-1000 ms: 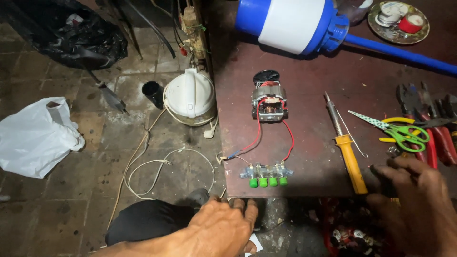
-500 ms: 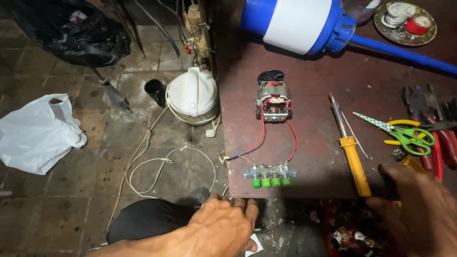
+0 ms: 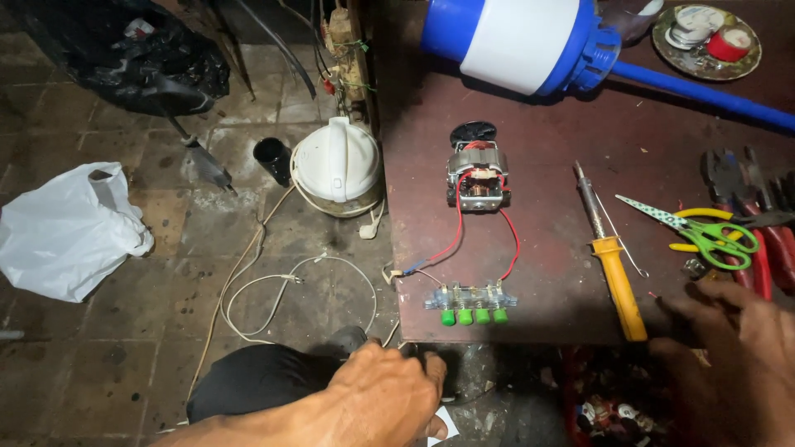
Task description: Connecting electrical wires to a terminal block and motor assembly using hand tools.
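A dark red-brown table (image 3: 580, 190) is filling the right half of the view, standing over a tiled floor. At its far edge a big blue-and-white jug-shaped casing (image 3: 517, 37) is lying on its side. On the floor to the left a white plastic bag (image 3: 70, 228) is lying crumpled, and nearer the table a white appliance lid (image 3: 335, 170) is resting with pale cable looping off it.

The left hand (image 3: 381, 401) is hanging low at the near edge, below the tabletop, with its fingers curled loosely and close together; whether it is gripping anything cannot be told. The right hand (image 3: 741, 356) is resting on the near right corner of the table, fingers spread and reaching left, its fingertips just beside the handle end of a yellow-handled soldering iron (image 3: 613, 261) without clearly touching it.

In the middle of the table a small electric motor (image 3: 476, 178) is sitting, red wires running near to a switch block with green push buttons (image 3: 472, 302). Green-handled scissors (image 3: 708, 232) are lying at the right, beside red-handled pliers (image 3: 762, 240)
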